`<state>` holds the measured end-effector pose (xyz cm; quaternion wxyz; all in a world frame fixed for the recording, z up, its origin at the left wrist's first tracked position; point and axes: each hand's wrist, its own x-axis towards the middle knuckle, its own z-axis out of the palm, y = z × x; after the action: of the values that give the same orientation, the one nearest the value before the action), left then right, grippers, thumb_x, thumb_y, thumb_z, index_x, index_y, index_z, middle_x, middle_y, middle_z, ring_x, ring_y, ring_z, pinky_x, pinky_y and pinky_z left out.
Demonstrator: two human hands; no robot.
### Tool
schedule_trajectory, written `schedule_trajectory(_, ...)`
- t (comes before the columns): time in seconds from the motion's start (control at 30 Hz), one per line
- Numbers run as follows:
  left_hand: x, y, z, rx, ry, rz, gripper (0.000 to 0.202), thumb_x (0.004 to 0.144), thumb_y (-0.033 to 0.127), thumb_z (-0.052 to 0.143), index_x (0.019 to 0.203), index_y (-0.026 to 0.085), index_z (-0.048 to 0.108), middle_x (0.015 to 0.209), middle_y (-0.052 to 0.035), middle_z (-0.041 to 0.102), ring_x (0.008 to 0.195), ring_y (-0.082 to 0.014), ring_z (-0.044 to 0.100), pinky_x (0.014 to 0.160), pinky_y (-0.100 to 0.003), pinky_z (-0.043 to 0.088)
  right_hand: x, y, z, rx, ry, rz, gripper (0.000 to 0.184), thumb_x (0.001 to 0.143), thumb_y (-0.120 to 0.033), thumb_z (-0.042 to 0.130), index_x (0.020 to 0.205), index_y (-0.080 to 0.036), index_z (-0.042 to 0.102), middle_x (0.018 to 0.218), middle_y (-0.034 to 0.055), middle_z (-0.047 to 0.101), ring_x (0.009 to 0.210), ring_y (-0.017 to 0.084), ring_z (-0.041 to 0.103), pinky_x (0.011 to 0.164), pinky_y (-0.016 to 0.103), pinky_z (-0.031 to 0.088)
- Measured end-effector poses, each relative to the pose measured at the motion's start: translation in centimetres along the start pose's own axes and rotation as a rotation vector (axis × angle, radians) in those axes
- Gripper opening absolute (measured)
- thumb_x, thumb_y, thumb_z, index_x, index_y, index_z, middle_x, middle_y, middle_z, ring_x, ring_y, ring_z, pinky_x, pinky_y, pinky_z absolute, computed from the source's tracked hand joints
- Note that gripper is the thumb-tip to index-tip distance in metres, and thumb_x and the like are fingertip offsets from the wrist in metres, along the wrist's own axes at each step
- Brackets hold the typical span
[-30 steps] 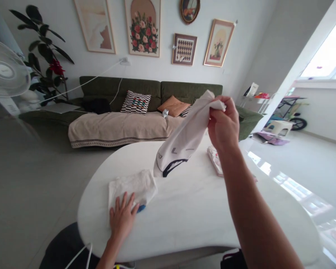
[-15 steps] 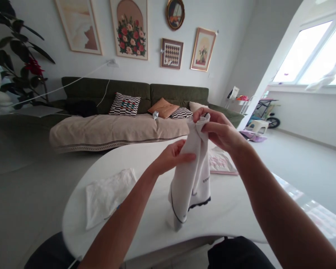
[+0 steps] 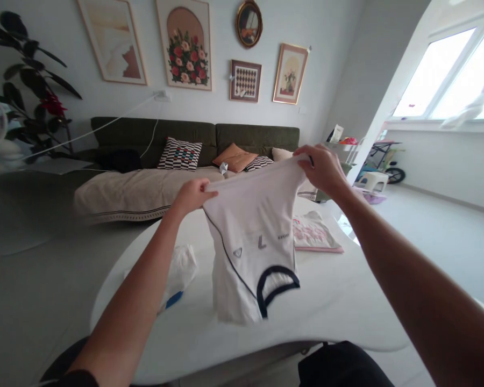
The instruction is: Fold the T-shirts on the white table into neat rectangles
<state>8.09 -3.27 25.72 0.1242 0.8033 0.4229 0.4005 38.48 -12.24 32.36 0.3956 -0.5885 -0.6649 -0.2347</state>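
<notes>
A white T-shirt [image 3: 252, 215] with a dark neckband hangs upside down, stretched between my two hands over the white table. My left hand [image 3: 193, 196] pinches the hem at its left corner. At the right corner, my right hand [image 3: 320, 166] grips the same hem, held somewhat higher. Dark piping runs down the shirt's side, and small dark prints show on its front. The neckband hangs lowest, close above the tabletop. Partly behind my left forearm lies a white cloth garment [image 3: 181, 271] with a blue patch.
On the right of the white table [image 3: 326, 306] lies a folded white and pink garment [image 3: 317, 232]. Beyond the table stands a green sofa [image 3: 258, 134] with a beige cover and cushions. A white stool [image 3: 374, 180] is farther right.
The shirt was bunched between both hands; now it is spread wide. My left hand has moved left and up to one hem corner, while my right hand has shifted slightly right.
</notes>
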Motion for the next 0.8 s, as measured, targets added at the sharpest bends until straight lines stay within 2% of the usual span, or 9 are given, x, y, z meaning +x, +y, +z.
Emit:
schedule_trajectory(0.1, 0.8, 1.3, -3.0, 0.252, 0.41, 0.093, 0.02, 0.066, 0.038, 0.061, 0.071, 0.02, 0.057, 0.076, -0.0005, 0.057, 0.075, -0.0173, 0.053, 0.068, -0.026, 0.039, 0.0, -1.0, -0.4, 0.012, 0.241, -0.067, 0.029, 0.082, -0.021, 0.042, 0.104, -0.027, 0.058, 0.093, 0.0061, 0.053, 0.079, 0.02, 0.054, 0.071, 0.033, 0.043)
schedule_trajectory(0.2, -2.1, 1.9, -3.1, 0.266, 0.536, 0.09, 0.02, 0.071, 0.037, 0.057, 0.081, 0.02, 0.061, 0.086, -0.0033, 0.061, 0.082, -0.0187, 0.055, 0.075, -0.028, 0.039, -3.2, -1.3, -0.1, 0.067, 0.271, -0.092, 0.025, 0.084, -0.027, 0.041, 0.101, -0.025, 0.059, 0.095, 0.0064, 0.052, 0.08, 0.018, 0.054, 0.068, 0.03, 0.045)
schedule_trajectory(0.3, -8.3, 0.1, 0.6, 0.145, 0.447, -0.083, 0.024, 0.074, 0.038, 0.052, 0.082, 0.018, 0.063, 0.082, -0.0049, 0.064, 0.078, -0.019, 0.059, 0.075, -0.028, 0.042, -10.5, -1.0, 2.5, 0.098, 0.215, 0.02, 0.021, 0.084, -0.029, 0.043, 0.096, -0.022, 0.059, 0.091, 0.0055, 0.053, 0.072, 0.016, 0.055, 0.065, 0.029, 0.046)
schedule_trajectory(0.37, -13.7, -2.1, 4.4, 0.02, 0.327, -0.283, 0.025, 0.074, 0.037, 0.05, 0.082, 0.017, 0.063, 0.08, -0.0061, 0.065, 0.07, -0.019, 0.061, 0.068, -0.028, 0.044, -17.4, -0.7, 5.1, 0.124, 0.127, 0.125, 0.021, 0.084, -0.028, 0.04, 0.093, -0.022, 0.058, 0.091, 0.006, 0.054, 0.079, 0.018, 0.057, 0.07, 0.031, 0.047)
schedule_trajectory(0.43, -19.1, -4.4, 8.0, -0.06, 0.162, -0.45, 0.023, 0.074, 0.036, 0.049, 0.076, 0.017, 0.062, 0.071, -0.0063, 0.065, 0.065, -0.0202, 0.061, 0.063, -0.029, 0.046, -24.8, -0.3, 7.7, 0.14, -0.035, 0.252, 0.024, 0.084, -0.028, 0.037, 0.097, -0.022, 0.056, 0.095, 0.0075, 0.055, 0.084, 0.021, 0.058, 0.073, 0.033, 0.047)
schedule_trajectory(0.5, -23.6, -6.4, 10.5, -0.064, 0.009, -0.486, 0.018, 0.073, 0.033, 0.049, 0.071, 0.018, 0.06, 0.071, -0.006, 0.063, 0.067, -0.0209, 0.061, 0.064, -0.03, 0.047, -31.2, 0.2, 9.7, 0.187, -0.233, 0.385, 0.026, 0.083, -0.03, 0.036, 0.1, -0.024, 0.055, 0.095, 0.0069, 0.055, 0.075, 0.019, 0.06, 0.064, 0.032, 0.048)
schedule_trajectory(0.57, -26.5, -7.8, 11.7, 0.065, -0.06, -0.447, 0.012, 0.072, 0.026, 0.049, 0.07, 0.019, 0.058, 0.077, -0.0059, 0.061, 0.074, -0.022, 0.059, 0.067, -0.032, 0.047, -35.4, 1.0, 10.9, 0.208, -0.347, 0.504, 0.025, 0.08, -0.033, 0.036, 0.091, -0.023, 0.056, 0.093, 0.0068, 0.055, 0.07, 0.019, 0.061, 0.06, 0.032, 0.049)
schedule_trajectory(0.67, -27.6, -8.6, 11.8, 0.248, -0.037, -0.327, 0.016, 0.07, 0.016, 0.049, 0.082, 0.02, 0.058, 0.086, -0.0055, 0.058, 0.09, -0.0231, 0.054, 0.081, -0.035, 0.044, -36.9, 1.9, 11.8, 0.19, -0.347, 0.642, 0.028, 0.078, -0.038, 0.037, 0.092, -0.022, 0.054, 0.09, 0.0069, 0.055, 0.07, 0.02, 0.061, 0.064, 0.034, 0.048)
schedule_trajectory(0.8, -25.9, -9.4, 11.3, 0.355, -0.014, -0.316, 0.03, 0.073, 0.007, 0.044, 0.094, 0.022, 0.058, 0.084, -0.0042, 0.057, 0.095, -0.0209, 0.053, 0.088, -0.036, 0.04, -34.2, 2.3, 12.7, 0.133, -0.421, 0.738, 0.034, 0.072, -0.043, 0.044, 0.094, -0.019, 0.055, 0.086, 0.0082, 0.057, 0.071, 0.021, 0.06, 0.068, 0.035, 0.045)
